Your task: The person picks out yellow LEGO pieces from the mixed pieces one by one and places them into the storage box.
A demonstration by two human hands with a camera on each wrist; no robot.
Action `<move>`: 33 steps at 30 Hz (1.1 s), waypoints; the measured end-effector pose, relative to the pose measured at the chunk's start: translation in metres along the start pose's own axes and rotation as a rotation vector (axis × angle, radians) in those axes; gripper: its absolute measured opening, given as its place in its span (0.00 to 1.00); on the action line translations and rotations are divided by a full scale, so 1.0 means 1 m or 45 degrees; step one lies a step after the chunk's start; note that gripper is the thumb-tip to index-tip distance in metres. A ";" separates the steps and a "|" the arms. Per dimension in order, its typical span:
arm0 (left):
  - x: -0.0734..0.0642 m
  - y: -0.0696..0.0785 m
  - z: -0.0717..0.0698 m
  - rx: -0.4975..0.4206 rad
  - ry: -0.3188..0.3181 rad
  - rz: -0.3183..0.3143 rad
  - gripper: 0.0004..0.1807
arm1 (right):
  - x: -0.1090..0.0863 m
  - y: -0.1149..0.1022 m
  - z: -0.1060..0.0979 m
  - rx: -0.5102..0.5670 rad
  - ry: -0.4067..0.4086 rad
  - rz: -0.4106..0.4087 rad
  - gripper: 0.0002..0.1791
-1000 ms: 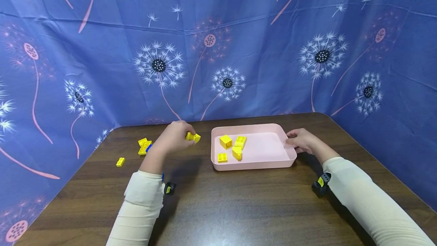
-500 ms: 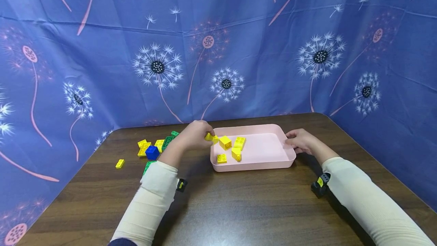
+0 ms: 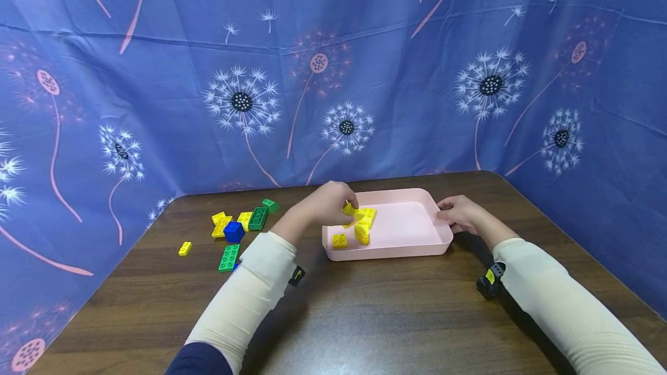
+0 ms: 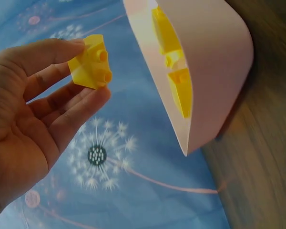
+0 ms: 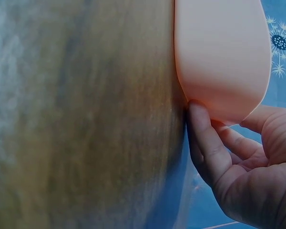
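Note:
My left hand (image 3: 327, 204) is over the left end of the pink tray (image 3: 409, 224). Its thumb and fingertips pinch a yellow toy brick (image 4: 89, 62), whose round studs show in the left wrist view. Beneath that hand, several yellow bricks (image 3: 340, 241) lie in the tray's left part, some partly covered by the fingers. At the tray's right end, my right hand (image 3: 462, 214) grips the wall. In the right wrist view, fingertips (image 5: 199, 110) are at the bottom edge of the tray while the thumb passes behind the rim.
Left of the tray, loose bricks lie on the brown table (image 3: 365, 317): a blue brick (image 3: 234, 232), green bricks (image 3: 229, 257) and several yellow ones (image 3: 221, 226). A small yellow brick (image 3: 184, 248) lies farther left. Behind the table hangs a blue dandelion-print cloth (image 3: 406, 103).
My left hand has carried the yellow brick rightward from beside the tray to over its left end. Green and blue bricks the arm covered now show. My right hand stays at the tray.

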State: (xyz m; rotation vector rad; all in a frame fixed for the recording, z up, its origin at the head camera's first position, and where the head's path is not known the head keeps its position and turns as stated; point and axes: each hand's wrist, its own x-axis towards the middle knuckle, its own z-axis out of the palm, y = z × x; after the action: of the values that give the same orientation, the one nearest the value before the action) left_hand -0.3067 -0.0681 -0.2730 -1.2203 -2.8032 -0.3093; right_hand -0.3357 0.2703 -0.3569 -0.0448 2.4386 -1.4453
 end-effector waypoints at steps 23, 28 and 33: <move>0.068 0.032 0.026 -0.079 -0.194 0.047 0.09 | -0.004 0.003 0.001 0.039 0.012 -0.015 0.27; 0.082 0.033 0.030 -0.046 -0.224 0.033 0.09 | -0.005 0.003 0.002 0.044 0.014 -0.021 0.27; 0.093 0.033 0.037 -0.038 -0.233 0.052 0.10 | -0.004 0.001 0.003 0.033 0.020 -0.021 0.28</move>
State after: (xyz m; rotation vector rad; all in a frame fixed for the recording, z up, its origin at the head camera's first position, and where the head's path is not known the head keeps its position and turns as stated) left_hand -0.3453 0.0283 -0.2907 -1.3773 -2.9303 -0.2494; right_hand -0.3305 0.2688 -0.3584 -0.0477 2.4371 -1.4893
